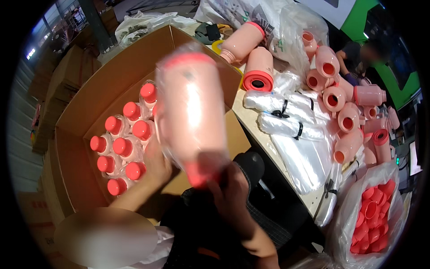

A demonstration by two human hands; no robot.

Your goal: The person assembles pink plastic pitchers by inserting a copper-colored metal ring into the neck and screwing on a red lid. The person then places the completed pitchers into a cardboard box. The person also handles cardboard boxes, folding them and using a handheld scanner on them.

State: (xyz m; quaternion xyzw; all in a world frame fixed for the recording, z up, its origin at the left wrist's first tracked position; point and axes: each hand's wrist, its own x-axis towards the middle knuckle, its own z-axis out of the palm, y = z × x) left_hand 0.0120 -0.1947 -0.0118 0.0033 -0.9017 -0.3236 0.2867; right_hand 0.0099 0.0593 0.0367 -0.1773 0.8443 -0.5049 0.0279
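The open-topped brown cardboard box [114,85] has its tall walls rising along the left and far sides, with its far corner near the upper middle. A cluster of pale-pink jugs with red round caps [122,146], wrapped in clear plastic, stands upright inside, leaving a strip of cardboard between it and the far walls. To the right, the edge of the cream-topped table [245,114] slants down toward the lower right. Its surface is crowded with tied clear plastic bundles [283,125] and uncapped pale-pink jugs [328,58], and a translucent bag of red caps [376,215] stands near its lower end.

The pale-pink cylindrical jug in clear plastic wrap [193,112] is held up over the right part of the box, blurred. The left hand [156,163] is at its lower left side, partly behind it; its fingers are hidden, so how far they close cannot be told. The right hand [234,186] is at the lower right, fingers curled in around the jug's red lower end.

The jug's long axis runs nearly up and down the view, leaning slightly: the red-banded end points up and away, the narrower red end toward the person.
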